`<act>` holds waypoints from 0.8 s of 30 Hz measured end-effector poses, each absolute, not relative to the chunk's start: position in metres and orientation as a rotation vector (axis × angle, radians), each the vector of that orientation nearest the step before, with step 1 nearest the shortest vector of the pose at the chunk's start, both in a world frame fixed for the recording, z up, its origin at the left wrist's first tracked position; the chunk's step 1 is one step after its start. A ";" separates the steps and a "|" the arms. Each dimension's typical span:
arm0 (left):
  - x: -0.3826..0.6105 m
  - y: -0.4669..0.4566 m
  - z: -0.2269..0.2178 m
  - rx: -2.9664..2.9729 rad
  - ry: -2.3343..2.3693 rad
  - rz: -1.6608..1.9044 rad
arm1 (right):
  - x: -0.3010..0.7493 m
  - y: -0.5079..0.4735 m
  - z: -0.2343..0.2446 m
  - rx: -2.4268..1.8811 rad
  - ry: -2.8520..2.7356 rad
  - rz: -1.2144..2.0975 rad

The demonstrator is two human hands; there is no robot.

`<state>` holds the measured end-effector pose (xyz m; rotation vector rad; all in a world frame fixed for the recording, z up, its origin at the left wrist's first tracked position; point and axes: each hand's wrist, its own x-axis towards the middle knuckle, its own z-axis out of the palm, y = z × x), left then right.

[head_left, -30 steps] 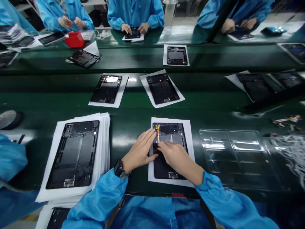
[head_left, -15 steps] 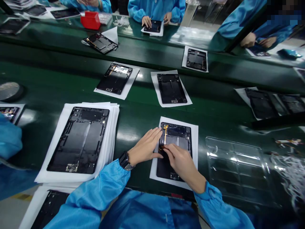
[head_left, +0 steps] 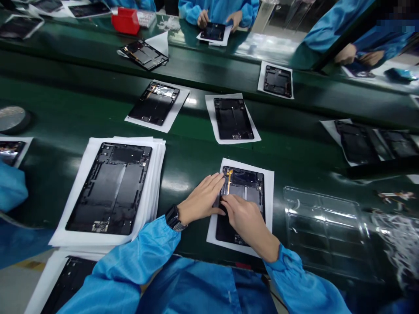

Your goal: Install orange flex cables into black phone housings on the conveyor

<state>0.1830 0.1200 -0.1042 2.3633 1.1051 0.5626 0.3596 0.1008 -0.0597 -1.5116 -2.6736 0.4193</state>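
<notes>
A dark tablet housing point(head_left: 244, 177) with open insides lies on a white sheet point(head_left: 269, 192) in front of me. An orange flex cable point(head_left: 229, 181) runs down its upper left part. My left hand point(head_left: 204, 196) rests flat along the housing's left edge, fingers stretched out together and thumb apart. My right hand point(head_left: 247, 218) is over the middle of the housing, thumb and forefinger pinched at the cable's lower end. The fingers hide the exact contact point. To the left, a larger-looking tablet housing point(head_left: 111, 187) lies on a stack of white sheets point(head_left: 157, 183).
Several other housings on sheets, such as one housing point(head_left: 234, 118), lie farther along the green bench point(head_left: 183, 157). A clear plastic tray point(head_left: 327, 226) is at right, beside tangled white strips point(head_left: 396, 240). A red bin point(head_left: 125, 21) stands at the back. Co-workers in blue sit opposite.
My right fingertips have shifted slightly at the cable's lower end; my left hand stays in place. The view has moved a little. A co-worker's hands opposite have lifted from their piece.
</notes>
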 end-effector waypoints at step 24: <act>0.183 0.120 -0.109 2.399 1.137 0.514 | 0.360 0.105 -0.052 -1.619 -2.725 0.372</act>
